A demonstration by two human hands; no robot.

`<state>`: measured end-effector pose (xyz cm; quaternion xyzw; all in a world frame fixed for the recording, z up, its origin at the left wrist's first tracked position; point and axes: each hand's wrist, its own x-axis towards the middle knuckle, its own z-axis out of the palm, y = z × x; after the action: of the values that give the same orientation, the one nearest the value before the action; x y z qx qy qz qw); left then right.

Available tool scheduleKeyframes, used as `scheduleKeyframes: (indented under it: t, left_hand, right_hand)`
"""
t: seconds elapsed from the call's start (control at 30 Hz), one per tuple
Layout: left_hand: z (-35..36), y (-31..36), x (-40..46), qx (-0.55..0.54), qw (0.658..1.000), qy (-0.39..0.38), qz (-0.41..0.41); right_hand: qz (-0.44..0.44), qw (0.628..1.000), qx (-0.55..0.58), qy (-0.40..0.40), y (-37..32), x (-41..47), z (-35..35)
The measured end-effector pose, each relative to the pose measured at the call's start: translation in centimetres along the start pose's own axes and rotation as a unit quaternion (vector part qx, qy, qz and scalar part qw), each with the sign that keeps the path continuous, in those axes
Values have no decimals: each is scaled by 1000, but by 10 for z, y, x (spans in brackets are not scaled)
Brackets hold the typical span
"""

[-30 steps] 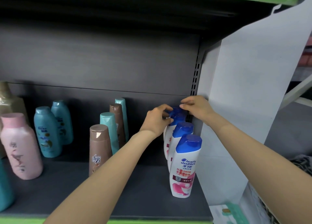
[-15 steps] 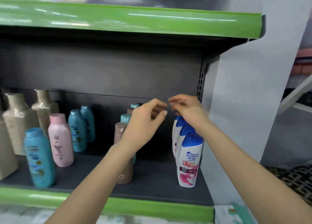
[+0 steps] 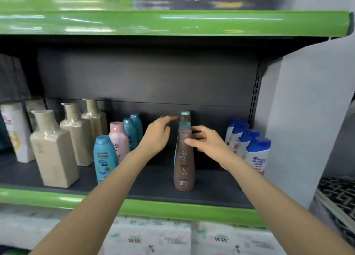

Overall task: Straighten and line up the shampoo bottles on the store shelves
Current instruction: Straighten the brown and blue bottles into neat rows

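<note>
A brown shampoo bottle (image 3: 184,162) stands upright at the front of a row on the dark shelf (image 3: 215,189). Behind it in line are a teal bottle (image 3: 184,124), another brown one and a second teal cap (image 3: 185,112). My left hand (image 3: 156,137) reaches in on the row's left, fingers extended toward the rear bottles, holding nothing. My right hand (image 3: 206,141) is on the row's right, fingers spread, a fingertip at the front brown bottle's neck. White bottles with blue caps (image 3: 257,155) stand in a line at the far right.
Left of my arms stand a blue bottle (image 3: 104,158), a pink bottle (image 3: 118,139), two teal ones (image 3: 132,129) and several beige square bottles (image 3: 52,149). A white upright panel (image 3: 307,120) closes the shelf's right end. The green upper shelf edge (image 3: 172,22) hangs overhead. Wrapped packs (image 3: 153,237) lie below.
Both hands have left the blue-capped bottles at the right and moved left to the brown and teal row. The view has pulled back and shifted left.
</note>
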<state>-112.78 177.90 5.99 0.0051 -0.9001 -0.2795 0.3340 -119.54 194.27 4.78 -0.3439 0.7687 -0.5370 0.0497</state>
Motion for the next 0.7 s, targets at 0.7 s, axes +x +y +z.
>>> scheduleKeyframes:
  t: [0.7]
  left_hand:
    - [10, -18, 11, -23, 994, -87, 60]
  right_hand:
    - [-8, 979, 145, 144, -16, -17, -6]
